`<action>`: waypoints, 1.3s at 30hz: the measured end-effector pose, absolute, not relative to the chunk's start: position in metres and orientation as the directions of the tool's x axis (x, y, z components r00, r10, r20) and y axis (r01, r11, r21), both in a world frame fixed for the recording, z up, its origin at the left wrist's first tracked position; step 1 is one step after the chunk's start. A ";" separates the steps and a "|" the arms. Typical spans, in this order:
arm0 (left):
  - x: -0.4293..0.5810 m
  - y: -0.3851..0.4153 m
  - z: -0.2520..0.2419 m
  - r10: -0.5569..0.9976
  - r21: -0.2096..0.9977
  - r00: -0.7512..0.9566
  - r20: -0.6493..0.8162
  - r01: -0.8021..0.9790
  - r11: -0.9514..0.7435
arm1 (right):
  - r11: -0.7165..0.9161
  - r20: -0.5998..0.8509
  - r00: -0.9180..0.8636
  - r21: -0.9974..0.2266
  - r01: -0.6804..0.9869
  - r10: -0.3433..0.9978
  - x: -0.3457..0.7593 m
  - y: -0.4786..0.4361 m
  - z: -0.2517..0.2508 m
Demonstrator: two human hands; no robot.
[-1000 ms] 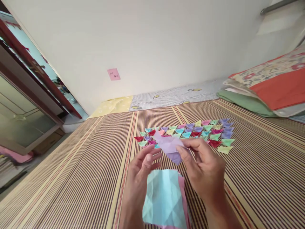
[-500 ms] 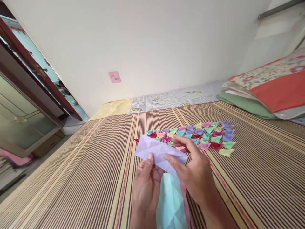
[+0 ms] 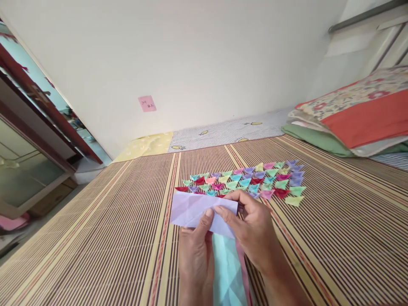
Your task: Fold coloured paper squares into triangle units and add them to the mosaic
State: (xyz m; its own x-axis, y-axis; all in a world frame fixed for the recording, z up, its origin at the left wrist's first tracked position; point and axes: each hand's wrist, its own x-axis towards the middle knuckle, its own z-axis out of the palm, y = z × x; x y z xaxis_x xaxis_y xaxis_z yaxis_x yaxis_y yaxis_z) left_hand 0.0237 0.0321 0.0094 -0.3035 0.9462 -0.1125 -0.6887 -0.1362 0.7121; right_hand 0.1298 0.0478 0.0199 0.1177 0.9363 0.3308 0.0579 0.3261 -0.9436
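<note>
A creased strip of lilac paper (image 3: 191,208) is held up between my two hands, its long side running left to right. My left hand (image 3: 197,250) grips its lower edge, thumb on the front and fingers hidden behind. My right hand (image 3: 250,225) pinches the right part, its thumb close to the left thumb. Below, between my wrists, lies creased light-blue paper (image 3: 228,267) with a pink edge (image 3: 244,272) beside it. Past the lilac strip, several small folded paper pieces (image 3: 245,180) in many colours sit in rows; the strip hides some of them.
Everything lies on a striped bamboo mat (image 3: 111,229). Checked cloth (image 3: 219,131) and yellow cloth (image 3: 146,144) line its far edge by the wall. Folded bedding (image 3: 357,123) is piled at the right. A pink note (image 3: 147,103) hangs on the wall; a doorway stands at the left.
The lilac paper has gone from tilted, with its facets showing, to a flatter, more level strip. My thumbs have come closer together. The whole view has shifted slightly.
</note>
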 end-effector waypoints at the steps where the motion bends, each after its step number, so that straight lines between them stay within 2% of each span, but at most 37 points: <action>1: 0.024 0.033 0.010 0.939 0.704 -0.318 -0.129 -0.696 -0.139 | 0.327 0.330 0.113 -0.944 0.046 0.937 0.129 0.048 0.020; 4: 0.024 0.035 0.012 0.914 0.627 -0.334 -0.230 -0.769 -0.123 | 0.302 0.300 0.052 -0.953 -0.028 0.953 0.129 0.049 0.018; 6: 0.023 0.037 0.013 0.917 0.558 -0.279 -0.285 -0.826 -0.078 | 0.282 0.282 0.007 -0.957 -0.066 0.959 0.130 0.049 0.017; 10: 0.022 0.039 0.010 0.954 0.498 -0.142 -0.264 -0.867 0.009 | 0.266 0.266 0.011 -0.959 -0.102 0.964 0.130 0.050 0.015; 13: 0.025 0.037 0.007 0.969 0.526 -0.114 -0.220 -0.851 0.019 | 0.323 0.322 0.085 -0.946 0.001 0.943 0.129 0.049 0.015; 17: 0.033 0.033 0.007 0.970 0.663 -0.209 -0.122 -0.744 -0.077 | 0.417 0.458 0.198 -0.882 0.218 0.866 0.127 0.048 0.014; 21: 0.036 0.031 0.006 0.964 0.722 -0.251 -0.083 -0.682 -0.116 | 0.424 0.476 0.205 -0.870 0.250 0.855 0.126 0.048 0.013; 26: 0.035 0.033 0.003 0.961 0.636 -0.251 -0.119 -0.762 -0.121 | 0.367 0.383 0.139 -0.921 0.128 0.913 0.128 0.048 0.014; 30: 0.028 0.037 0.005 0.940 0.594 -0.290 -0.182 -0.794 -0.130 | 0.365 0.380 0.104 -0.921 0.136 0.919 0.133 0.049 0.015; 39: -0.002 0.047 0.006 0.866 0.555 -0.458 -0.199 -0.781 -0.286 | 0.321 0.324 0.058 -0.945 0.059 0.944 0.139 0.056 0.010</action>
